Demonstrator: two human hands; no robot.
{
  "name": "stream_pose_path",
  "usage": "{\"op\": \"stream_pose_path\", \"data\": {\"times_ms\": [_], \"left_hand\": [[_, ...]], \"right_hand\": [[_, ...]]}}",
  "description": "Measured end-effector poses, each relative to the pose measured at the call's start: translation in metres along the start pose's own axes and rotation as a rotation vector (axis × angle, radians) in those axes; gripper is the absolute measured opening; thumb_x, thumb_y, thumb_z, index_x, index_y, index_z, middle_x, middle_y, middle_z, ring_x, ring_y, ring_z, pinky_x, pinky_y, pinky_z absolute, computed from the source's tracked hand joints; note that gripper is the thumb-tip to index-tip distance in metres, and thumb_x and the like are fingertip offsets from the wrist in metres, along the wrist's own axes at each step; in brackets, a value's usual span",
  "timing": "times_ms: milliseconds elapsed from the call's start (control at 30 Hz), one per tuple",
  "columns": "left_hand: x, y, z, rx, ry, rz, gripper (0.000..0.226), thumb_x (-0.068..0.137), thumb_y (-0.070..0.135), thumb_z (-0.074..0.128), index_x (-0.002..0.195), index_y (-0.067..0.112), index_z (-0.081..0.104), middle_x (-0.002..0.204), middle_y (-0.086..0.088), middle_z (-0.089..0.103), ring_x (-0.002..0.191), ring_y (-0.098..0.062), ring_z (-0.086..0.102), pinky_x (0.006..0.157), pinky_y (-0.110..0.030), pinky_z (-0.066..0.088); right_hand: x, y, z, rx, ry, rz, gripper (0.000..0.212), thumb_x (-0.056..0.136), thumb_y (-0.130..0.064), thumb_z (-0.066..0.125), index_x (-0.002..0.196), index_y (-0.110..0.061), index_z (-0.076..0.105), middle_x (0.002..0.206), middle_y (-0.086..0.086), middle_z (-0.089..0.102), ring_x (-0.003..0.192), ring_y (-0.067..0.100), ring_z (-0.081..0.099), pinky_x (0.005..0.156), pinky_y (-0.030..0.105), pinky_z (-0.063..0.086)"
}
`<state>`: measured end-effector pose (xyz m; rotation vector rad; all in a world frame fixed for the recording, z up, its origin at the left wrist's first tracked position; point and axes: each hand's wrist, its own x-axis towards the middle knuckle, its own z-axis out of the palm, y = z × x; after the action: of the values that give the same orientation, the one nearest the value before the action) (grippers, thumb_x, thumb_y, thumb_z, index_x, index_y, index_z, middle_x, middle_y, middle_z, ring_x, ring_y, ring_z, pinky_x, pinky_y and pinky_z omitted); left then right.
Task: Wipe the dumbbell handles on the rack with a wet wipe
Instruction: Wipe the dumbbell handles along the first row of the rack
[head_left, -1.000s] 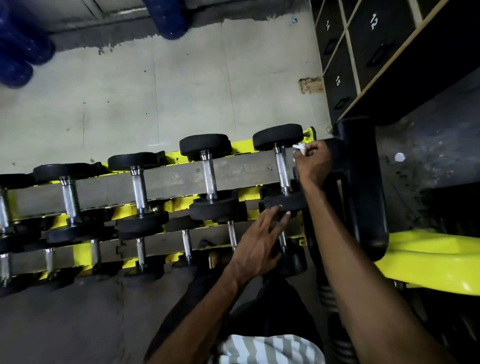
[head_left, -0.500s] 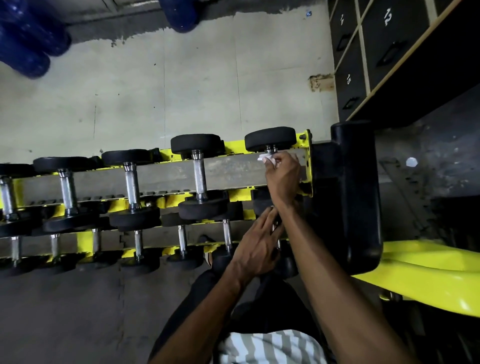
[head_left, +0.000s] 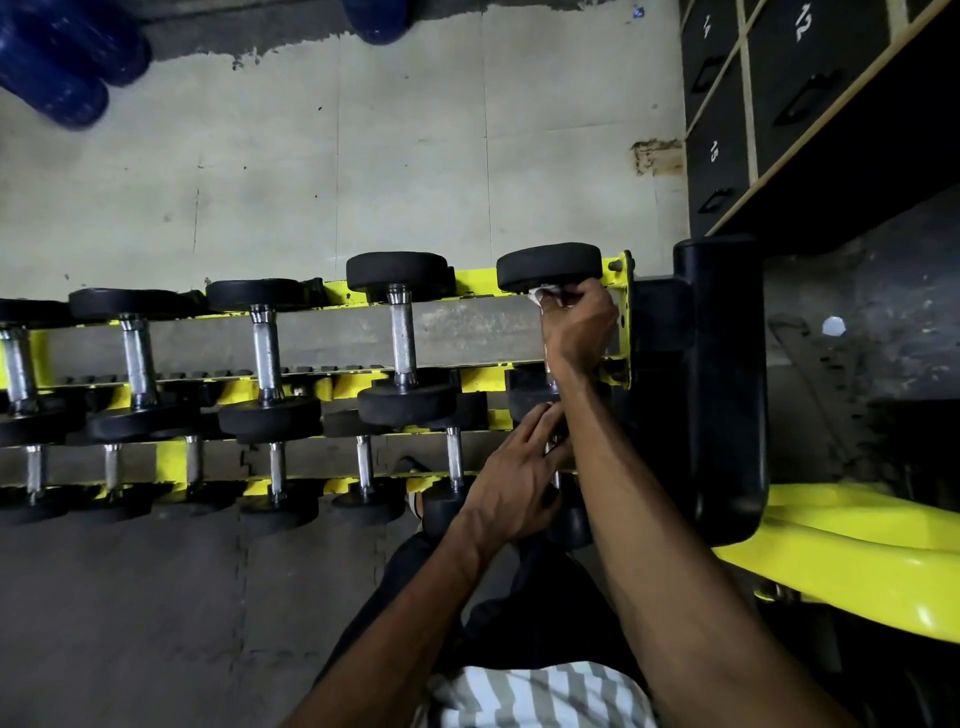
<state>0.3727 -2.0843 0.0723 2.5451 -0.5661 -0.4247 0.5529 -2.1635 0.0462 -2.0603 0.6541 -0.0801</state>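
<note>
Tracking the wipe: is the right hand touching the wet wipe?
Touching. Head view: the right hand curls round the white wet wipe, which pokes out beside the rightmost dumbbell's head.

Both forearms are bare right down to the left hand (head_left: 511, 488) and the right hand (head_left: 579, 327). A striped top (head_left: 540, 696) shows at the bottom edge, its grey and white bands broken into zigzags. Beyond it lies a dark lower garment (head_left: 519, 613) of loose, creased cloth.

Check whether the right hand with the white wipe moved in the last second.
Yes. The right hand shifted left at the rightmost black top dumbbell, from beside its handle to gripping it.
</note>
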Motion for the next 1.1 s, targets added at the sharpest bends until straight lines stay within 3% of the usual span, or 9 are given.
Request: {"op": "stream_pose_path", "data": {"times_ms": [167, 300, 533, 767, 933, 1100], "left_hand": [[0.0, 0.001, -0.004, 0.015, -0.011, -0.017, 0.091, 0.075, 0.023, 0.067, 0.159, 0.014, 0.032, 0.165, -0.012, 0.021, 0.153, -0.031, 0.017, 0.116, -0.038, 0.037], [0.0, -0.001, -0.006, 0.013, -0.038, -0.011, 0.094, 0.073, 0.024, 0.07, 0.159, 0.014, 0.032, 0.164, -0.013, 0.021, 0.153, -0.033, 0.018, 0.113, -0.04, 0.041], [0.005, -0.001, -0.013, 0.022, -0.04, 0.007, 0.091, 0.075, 0.026, 0.072, 0.157, 0.011, 0.036, 0.157, -0.015, 0.031, 0.145, -0.032, 0.029, 0.108, -0.041, 0.049], [0.004, -0.001, -0.015, -0.019, -0.023, 0.009, 0.092, 0.071, 0.025, 0.074, 0.155, 0.009, 0.04, 0.156, -0.017, 0.034, 0.145, -0.033, 0.029, 0.105, -0.039, 0.049], [0.004, -0.003, -0.014, -0.013, -0.023, 0.022, 0.093, 0.069, 0.026, 0.075, 0.154, 0.01, 0.042, 0.158, -0.018, 0.034, 0.148, -0.032, 0.023, 0.109, -0.038, 0.044], [0.004, -0.005, -0.013, -0.007, -0.033, 0.016, 0.093, 0.07, 0.029, 0.073, 0.155, 0.011, 0.04, 0.159, -0.018, 0.033, 0.148, -0.033, 0.023, 0.107, -0.041, 0.046]], "right_hand": [[-0.005, 0.026, -0.027, -0.157, -0.164, -0.111, 0.035, 0.064, -0.04, 0.088, 0.074, -0.015, 0.067, 0.076, -0.002, 0.071, 0.065, 0.014, 0.065, 0.056, 0.026, 0.049], [-0.02, 0.033, -0.039, -0.118, -0.185, -0.138, 0.032, 0.065, -0.036, 0.089, 0.075, -0.013, 0.068, 0.074, -0.001, 0.071, 0.065, 0.014, 0.066, 0.058, 0.03, 0.053], [0.009, 0.0, -0.017, -0.006, -0.144, 0.008, 0.04, 0.053, -0.039, 0.092, 0.078, -0.013, 0.075, 0.078, -0.001, 0.076, 0.066, 0.013, 0.069, 0.061, 0.025, 0.051], [0.003, 0.037, -0.042, -0.207, -0.316, -0.111, 0.031, 0.063, -0.031, 0.091, 0.071, -0.008, 0.071, 0.073, 0.002, 0.071, 0.064, 0.016, 0.065, 0.059, 0.028, 0.052], [-0.002, 0.064, -0.052, -0.296, -0.456, -0.005, 0.022, 0.065, -0.023, 0.091, 0.07, -0.013, 0.073, 0.07, 0.001, 0.071, 0.066, 0.014, 0.068, 0.066, 0.031, 0.059], [-0.008, 0.065, -0.04, -0.109, -0.358, 0.101, 0.019, 0.071, -0.02, 0.087, 0.084, -0.011, 0.078, 0.082, 0.004, 0.076, 0.07, 0.013, 0.071, 0.067, 0.026, 0.058]]}}
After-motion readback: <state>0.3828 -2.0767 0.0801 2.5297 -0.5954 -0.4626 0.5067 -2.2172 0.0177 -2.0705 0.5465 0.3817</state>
